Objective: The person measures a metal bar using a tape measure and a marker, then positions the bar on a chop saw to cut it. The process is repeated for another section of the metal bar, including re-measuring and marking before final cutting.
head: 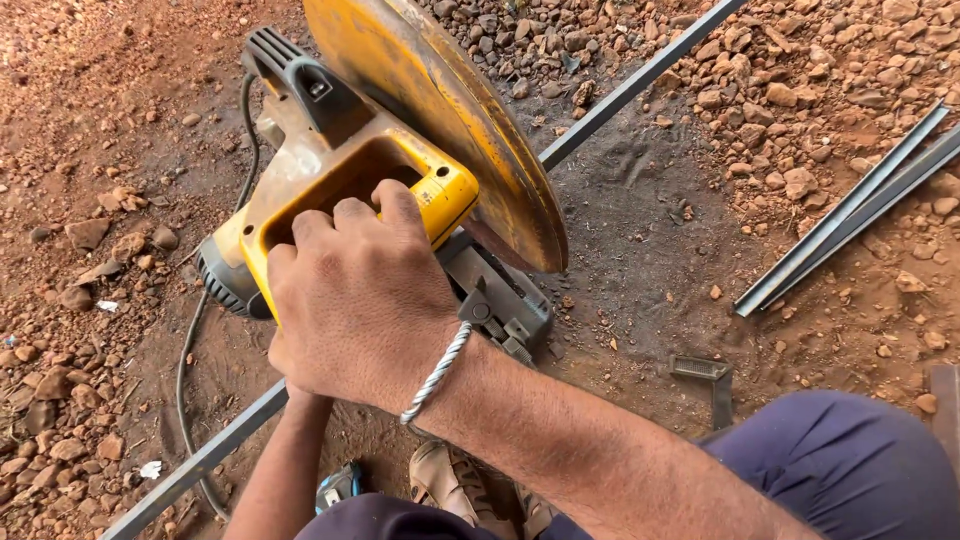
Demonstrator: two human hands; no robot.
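One yellow chop saw (330,170) sits on the red dirt ground (90,90) in front of me, its handle near the middle of the view. My right hand (355,300) is wrapped around that yellow handle, the grip pressed closed on it, knuckles up. One twisted silver bangle (437,373) circles that wrist. My left forearm reaches forward under the right one, and the left hand is hidden behind it, so I cannot tell how that grip stands. One round yellow blade guard (440,110), worn and rusty, rises just right of the handle and blocks the blade from sight. One long grey metal bar (630,85) runs diagonally across the ground, passing beneath the saw. Two more grey bars (850,215) lie together well apart at the right. One short offcut (705,372) lies near my knee. One black power cord (185,350) trails at the left among loose stones. One sandalled foot (445,480) shows below.
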